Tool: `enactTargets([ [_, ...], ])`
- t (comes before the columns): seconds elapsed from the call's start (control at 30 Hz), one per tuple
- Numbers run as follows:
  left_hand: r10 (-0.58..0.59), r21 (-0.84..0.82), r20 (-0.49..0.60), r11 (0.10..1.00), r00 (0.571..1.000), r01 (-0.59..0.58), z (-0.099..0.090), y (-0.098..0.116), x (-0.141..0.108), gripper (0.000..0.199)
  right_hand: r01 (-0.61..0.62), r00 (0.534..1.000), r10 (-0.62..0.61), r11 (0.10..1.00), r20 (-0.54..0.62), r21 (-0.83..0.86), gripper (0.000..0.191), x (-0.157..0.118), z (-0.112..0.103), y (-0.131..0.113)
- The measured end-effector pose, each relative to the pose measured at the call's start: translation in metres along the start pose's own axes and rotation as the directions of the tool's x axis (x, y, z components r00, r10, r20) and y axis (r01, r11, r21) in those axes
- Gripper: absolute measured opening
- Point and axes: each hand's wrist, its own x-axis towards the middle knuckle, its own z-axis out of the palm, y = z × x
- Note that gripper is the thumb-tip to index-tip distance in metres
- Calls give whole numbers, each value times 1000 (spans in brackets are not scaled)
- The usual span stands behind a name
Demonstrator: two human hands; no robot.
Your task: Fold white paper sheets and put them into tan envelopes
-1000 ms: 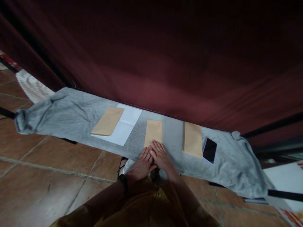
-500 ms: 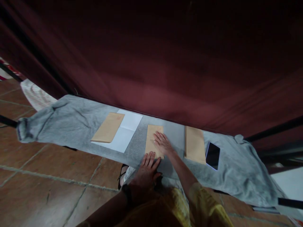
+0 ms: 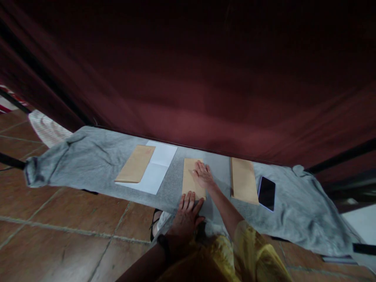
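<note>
A brown paper envelope (image 3: pixel 189 178) lies flat on the grey cloth in front of me. My left hand (image 3: pixel 188 213) rests on its near edge, fingers stretched out and pointing away from me. Farther up, my right hand (image 3: pixel 203 174) lies flat across the envelope's upper right side, fingers extended. Both hands press on the paper without gripping it, and they cover part of its right side and near edge.
Left of me, another brown envelope (image 3: pixel 136 164) overlaps a creased white sheet (image 3: pixel 160 166). On the right lie more brown envelopes (image 3: pixel 244 182), seemingly stacked, beside a dark-screened phone (image 3: pixel 266 194). Grey cloth (image 3: pixel 88 160) covers the narrow surface; a dark red curtain (image 3: pixel 188 98) hangs behind.
My right hand has slid slightly up and toward the right edge of the envelope. My left hand stays at the near edge. The whole view has shifted a little.
</note>
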Motion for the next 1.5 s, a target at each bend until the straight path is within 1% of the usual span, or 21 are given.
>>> enactTargets([
  [0.17, 6, -14, -4, 1000, 1000, -6, 12, -4, 1, 71, 30, 999, -31, 999, 34, 37, 61, -41, 8, -3],
  [0.23, 7, -24, -3, 1000, 1000, -7, 14, -5, 1, 68, 44, 999, -46, 998, 27, 47, 60, -61, 10, -6],
  [0.33, 6, -34, -7, 999, 1000, -6, 14, -4, 0, 64, 14, 1000, -13, 998, -17, 55, 61, -90, 12, -15],
  [0.43, 9, -6, -26, 1000, 1000, -9, 13, -1, 0, 66, -6, 997, 11, 998, -80, 57, 57, -119, 15, -30],
  [0.5, 6, 31, -48, 1000, 999, -5, 12, 1, -1, 67, 12, 993, -5, 998, -119, 60, 54, -137, 18, -40],
  [0.63, 11, 97, -78, 995, 997, -3, 8, 2, -2, 71, 0, 986, 9, 998, -166, 55, 55, -162, 19, -53],
  [0.73, 51, 102, -48, 994, 998, -46, 2, -1, -2, 68, -8, 984, 12, 1000, -180, 28, 56, -171, 18, -51],
  [0.83, 35, 80, -25, 996, 999, -32, -2, -5, -3, 66, 15, 977, -15, 1000, -210, -1, 58, -175, 18, -46],
  [0.93, 12, 47, -47, 999, 999, -10, -2, -10, -5, 65, 11, 969, -15, 1000, -247, -18, 58, -179, 20, -42],
  [1.03, -11, 28, -95, 999, 995, 14, 1, -18, -11, 65, -11, 962, 6, 1000, -271, -19, 59, -181, 21, -40],
  [1.13, -50, 16, -140, 998, 989, 52, 5, -27, -18, 69, -45, 957, 41, 999, -286, -7, 61, -182, 21, -40],
  [1.23, -105, 5, -154, 994, 982, 108, 9, -32, -23, 72, -68, 953, 66, 998, -295, 3, 62, -184, 20, -40],
  [1.37, -197, 7, -134, 980, 971, 200, 10, -30, -23, 65, -86, 949, 90, 996, -301, 28, 63, -184, 19, -41],
  [1.5, -245, -2, -128, 969, 961, 247, 6, -23, -19, 61, -100, 948, 110, 994, -299, 49, 61, -184, 20, -43],
])
